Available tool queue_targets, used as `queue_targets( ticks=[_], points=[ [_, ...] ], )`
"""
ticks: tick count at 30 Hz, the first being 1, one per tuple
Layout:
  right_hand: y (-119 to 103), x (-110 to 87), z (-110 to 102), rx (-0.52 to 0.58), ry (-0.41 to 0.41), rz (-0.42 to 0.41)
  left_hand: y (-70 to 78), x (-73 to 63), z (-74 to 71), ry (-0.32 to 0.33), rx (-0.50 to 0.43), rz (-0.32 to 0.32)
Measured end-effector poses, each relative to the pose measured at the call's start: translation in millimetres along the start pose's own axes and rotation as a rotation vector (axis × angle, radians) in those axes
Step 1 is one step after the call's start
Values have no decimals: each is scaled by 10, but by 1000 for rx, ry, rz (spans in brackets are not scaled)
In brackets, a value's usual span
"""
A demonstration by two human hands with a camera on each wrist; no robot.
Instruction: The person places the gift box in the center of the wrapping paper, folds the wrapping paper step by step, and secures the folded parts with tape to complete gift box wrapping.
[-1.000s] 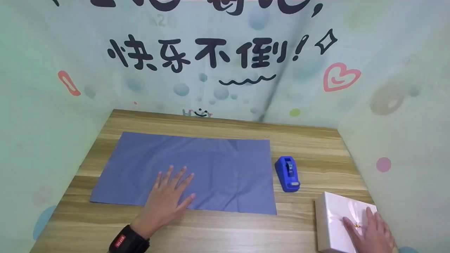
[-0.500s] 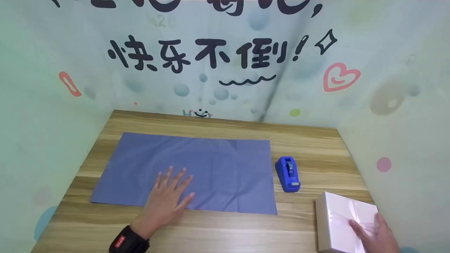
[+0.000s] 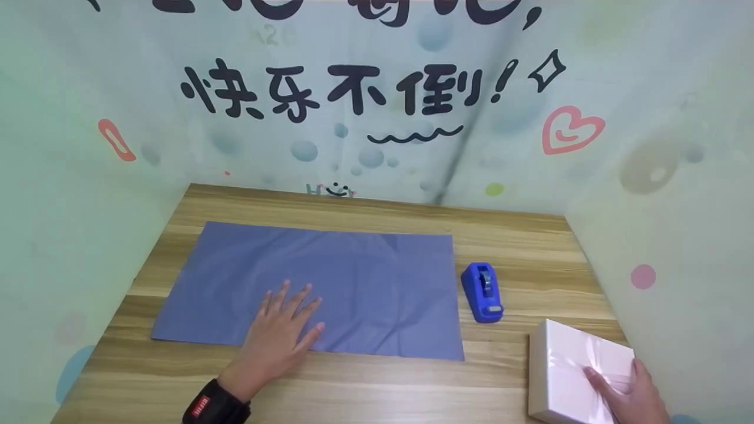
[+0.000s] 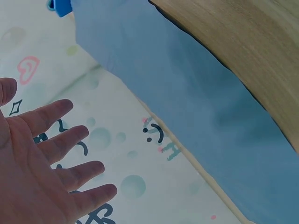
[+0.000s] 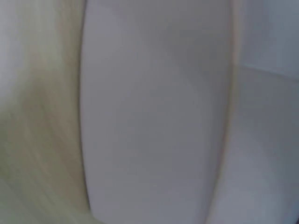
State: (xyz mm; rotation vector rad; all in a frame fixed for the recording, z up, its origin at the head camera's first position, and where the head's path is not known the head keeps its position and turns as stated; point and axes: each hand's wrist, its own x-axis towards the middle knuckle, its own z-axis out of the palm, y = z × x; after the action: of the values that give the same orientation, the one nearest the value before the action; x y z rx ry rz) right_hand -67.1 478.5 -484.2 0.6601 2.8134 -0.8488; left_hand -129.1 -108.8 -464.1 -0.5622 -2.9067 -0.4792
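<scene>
A smooth blue sheet (image 3: 377, 282) lies spread on the wooden table, faintly creased. My left hand (image 3: 277, 338) is over its near edge, fingers straight and spread apart, holding nothing. In the left wrist view the left hand (image 4: 42, 158) shows its palm side. At the near right, my right hand (image 3: 636, 394) grips a pale gift box (image 3: 571, 359) tied with a light ribbon. The thumb lies across the top and the fingers go round the right side, mostly hidden. The right wrist view is filled by the blurred side of the box (image 5: 149, 112).
A blue tape dispenser (image 3: 483, 292) stands just right of the sheet, between it and the box. Printed backdrop walls (image 3: 365, 165) enclose the wooden table (image 3: 353, 383) at the back and both sides. A black band (image 3: 216, 403) is on the left wrist.
My right hand has gone from resting on top of the box to gripping its right side. The box has shifted very slightly. The left hand stays nearly still.
</scene>
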Motion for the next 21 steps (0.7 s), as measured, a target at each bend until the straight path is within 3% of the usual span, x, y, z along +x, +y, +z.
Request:
queue_targets(
  ticks=[3,8,13,18,21],
  points=[
    [-11,-10,13,-13,8,-12,5,3,3,6,-5,3],
    [-39,-65,96,-12,93,-122,17,4,29,33,1,20],
    [-159,-127,190,5,81,-154,59,11,56,28,-15,23],
    [-327,-169,313,33,138,-279,110,31,104,-27,-111,6],
    [-441,-208,380,34,139,-310,159,33,159,-33,-186,5]
  ],
)
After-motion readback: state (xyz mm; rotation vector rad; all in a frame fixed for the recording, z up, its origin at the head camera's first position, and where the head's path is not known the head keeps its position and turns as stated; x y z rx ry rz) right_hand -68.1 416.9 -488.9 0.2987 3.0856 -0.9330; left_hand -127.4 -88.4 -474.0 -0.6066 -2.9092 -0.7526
